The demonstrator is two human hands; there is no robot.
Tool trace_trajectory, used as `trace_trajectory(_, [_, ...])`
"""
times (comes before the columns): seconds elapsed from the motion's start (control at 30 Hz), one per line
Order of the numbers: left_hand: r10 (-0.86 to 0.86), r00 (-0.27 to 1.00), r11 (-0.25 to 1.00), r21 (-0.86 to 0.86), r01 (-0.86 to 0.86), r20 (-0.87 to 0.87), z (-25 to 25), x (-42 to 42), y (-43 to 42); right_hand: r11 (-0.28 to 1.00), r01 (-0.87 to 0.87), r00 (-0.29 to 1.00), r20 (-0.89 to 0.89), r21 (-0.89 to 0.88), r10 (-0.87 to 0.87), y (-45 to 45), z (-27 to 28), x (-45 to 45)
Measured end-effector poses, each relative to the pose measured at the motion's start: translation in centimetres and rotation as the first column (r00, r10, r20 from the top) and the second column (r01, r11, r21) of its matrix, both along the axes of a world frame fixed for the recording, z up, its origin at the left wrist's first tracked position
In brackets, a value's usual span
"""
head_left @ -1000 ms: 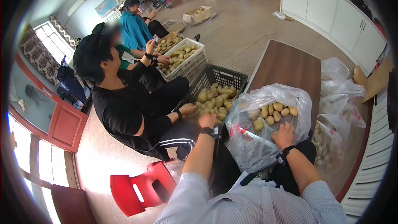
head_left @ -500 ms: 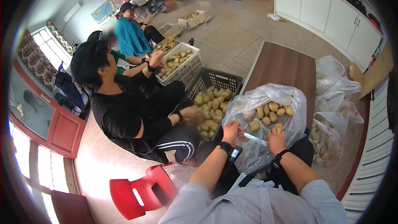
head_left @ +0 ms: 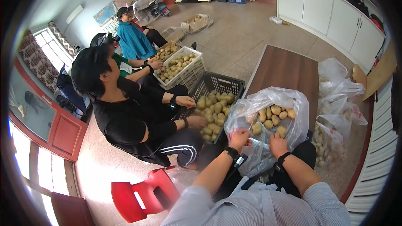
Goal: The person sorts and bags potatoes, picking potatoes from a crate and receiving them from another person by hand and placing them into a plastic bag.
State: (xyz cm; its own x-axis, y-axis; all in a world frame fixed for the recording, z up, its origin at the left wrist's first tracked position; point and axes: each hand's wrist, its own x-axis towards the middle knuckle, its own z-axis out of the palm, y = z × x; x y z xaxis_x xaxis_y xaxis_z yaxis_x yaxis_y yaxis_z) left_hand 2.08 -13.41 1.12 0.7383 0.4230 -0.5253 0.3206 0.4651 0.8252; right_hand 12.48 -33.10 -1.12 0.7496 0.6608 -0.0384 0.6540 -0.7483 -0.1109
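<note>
A clear plastic bag (head_left: 247,109) with several potatoes (head_left: 275,120) in it lies with its mouth wide, partly on the brown tabletop. At its near rim, my left hand (head_left: 240,139) is closed on the plastic. My right hand (head_left: 278,145) grips the same rim a little to the right. Between the two hands runs a pale, narrow strip that looks like the bag's edge pulled taut. One potato (head_left: 281,132) rests just beyond my right fingers, and another potato (head_left: 256,129) lies beyond my left. My fingertips are partly hidden.
To the left, a person in black (head_left: 125,104) reaches toward a dark crate (head_left: 234,84) of potatoes. Beyond stand a white crate (head_left: 190,71) and two more people. A brown table (head_left: 284,67) extends ahead. Filled plastic bags (head_left: 331,138) line the right; a red stool (head_left: 144,192) is left.
The potato by my right fingers now shows fully, apart from them. My left hand has shifted slightly down and right. The neighbour in black now has both hands near the dark crate.
</note>
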Motion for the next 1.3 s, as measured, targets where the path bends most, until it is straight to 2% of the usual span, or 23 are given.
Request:
trace_trajectory(0.1, [-0.051, 0.998, 0.999, -0.004, 0.05, -0.025, 0.2, -0.2, -0.2, 0.999, -0.047, 0.999, 0.005, -0.001, 0.047, -0.1, 0.7, 0.0])
trace_trajectory(0.17, [-0.084, 0.996, 0.996, -0.007, 0.084, -0.038, 0.5, -0.3, -0.3, 0.991, -0.015, 0.99, -0.137, 0.13, 0.033, 0.0, 3.2, -0.5])
trace_trajectory(0.2, [-0.119, 0.992, 0.993, -0.013, 0.119, -0.051, 0.7, -0.3, -0.3, 0.991, -0.015, 0.99, -0.136, 0.131, 0.033, 0.3, 3.5, -0.6])
trace_trajectory(0.27, [-0.112, 0.992, 0.994, -0.025, 0.111, -0.062, 1.1, -0.3, -0.8, 0.922, 0.057, 0.978, -0.207, 0.384, 0.026, 0.8, 3.9, -0.7])
trace_trajectory(0.3, [-0.106, 0.992, 0.994, -0.036, 0.104, -0.074, 1.4, -0.4, -1.0, 0.921, 0.058, 0.978, -0.206, 0.384, 0.024, 1.2, 4.2, -0.8])
trace_trajectory(0.33, [-0.108, 0.991, 0.994, -0.036, 0.106, -0.074, 1.8, -0.4, -1.1, 0.879, 0.01, 0.969, -0.223, 0.478, 0.11, 1.7, 4.5, -0.8])
trace_trajectory(0.37, [-0.133, 0.988, 0.989, -0.077, 0.128, -0.075, 2.0, -0.4, -1.2, 0.823, -0.032, 0.953, -0.231, 0.567, 0.196, 2.3, 4.9, -1.0])
trace_trajectory(0.43, [-0.159, 0.985, 0.982, -0.117, 0.149, -0.075, 2.3, -0.4, -1.3, 0.811, -0.029, 0.934, -0.272, 0.585, 0.23, 3.3, 6.1, -1.9])
trace_trajectory(0.5, [-0.186, 0.983, 0.936, -0.306, 0.174, -0.009, 2.4, -0.3, -1.4, 0.798, -0.027, 0.912, -0.312, 0.602, 0.267, 4.1, 7.1, -2.7])
trace_trajectory(0.53, [-0.185, 0.983, 0.936, -0.306, 0.173, -0.01, 2.3, -0.3, -1.4, 0.764, -0.052, 0.902, -0.298, 0.643, 0.312, 4.3, 7.4, -3.0])
trace_trajectory(0.57, [-0.139, 0.987, 0.913, -0.376, 0.159, 0.081, 2.1, -0.2, -1.3, 0.729, -0.076, 0.891, -0.282, 0.68, 0.355, 4.4, 7.5, -3.2])
trace_trajectory(0.6, [-0.083, 0.982, 0.882, -0.446, 0.151, 0.168, 1.8, -0.1, -1.2, 0.729, -0.075, 0.89, -0.284, 0.68, 0.356, 4.4, 7.7, -3.2])
trace_trajectory(0.7, [-0.121, 0.975, 0.877, -0.44, 0.193, 0.186, 0.3, -0.2, 0.1, 0.732, -0.04, 0.826, -0.39, 0.68, 0.407, 4.1, 7.6, -2.9])
trace_trajectory(0.77, [-0.078, 0.977, 0.87, -0.464, 0.164, 0.199, -1.3, 0.1, 1.4, 0.745, -0.103, 0.903, -0.251, 0.66, 0.348, 3.7, 6.7, -2.1])
trace_trajectory(0.8, [-0.034, 0.977, 0.863, -0.487, 0.136, 0.211, -1.0, 0.0, 1.6, 0.732, -0.171, 0.943, -0.106, 0.66, 0.316, 3.6, 6.0, -1.5])
trace_trajectory(0.83, [-0.053, 0.974, 0.887, -0.438, 0.147, 0.22, -0.9, -0.3, 2.3, 0.749, -0.151, 0.946, -0.127, 0.645, 0.3, 2.5, 5.3, -0.9])
trace_trajectory(0.9, [0.121, 0.961, 0.902, -0.431, -0.002, 0.248, -0.6, -0.2, 3.5, 0.846, -0.112, 0.99, -0.013, 0.521, 0.139, 1.9, 5.7, 0.2])
trace_trajectory(0.97, [0.248, 0.949, 0.887, -0.44, -0.142, 0.192, 1.6, -0.3, 4.8, 0.9, -0.11, 0.991, 0.119, 0.421, 0.065, 0.7, 4.1, 1.7])
trace_trajectory(1.0, [0.278, 0.933, 0.872, -0.467, -0.145, 0.228, 0.8, -0.3, 6.3, 0.922, -0.071, 0.987, 0.162, 0.381, 0.009, 0.2, 3.5, 2.1])
trace_trajectory(1.03, [0.366, 0.912, 0.848, -0.471, -0.244, 0.186, -0.6, -0.1, 7.7, 0.941, -0.026, 0.979, 0.198, 0.336, -0.044, -0.3, 2.7, 2.3])
trace_trajectory(1.07, [0.441, 0.878, 0.822, -0.476, -0.313, 0.185, 0.2, -0.2, 8.1, 0.942, -0.017, 0.978, 0.2, 0.336, -0.054, -0.6, 2.5, 2.5])
trace_trajectory(1.13, [0.512, 0.84, 0.793, -0.477, -0.38, 0.182, 1.1, -0.5, 9.3, 0.961, 0.135, 0.991, -0.015, 0.241, -0.135, -0.6, 2.0, 2.7])
trace_trajectory(1.3, [0.639, 0.729, 0.739, -0.461, -0.492, 0.246, -1.3, -1.0, 13.0, 0.968, 0.12, 0.991, 0.031, 0.222, -0.13, -0.5, 0.7, 2.8])
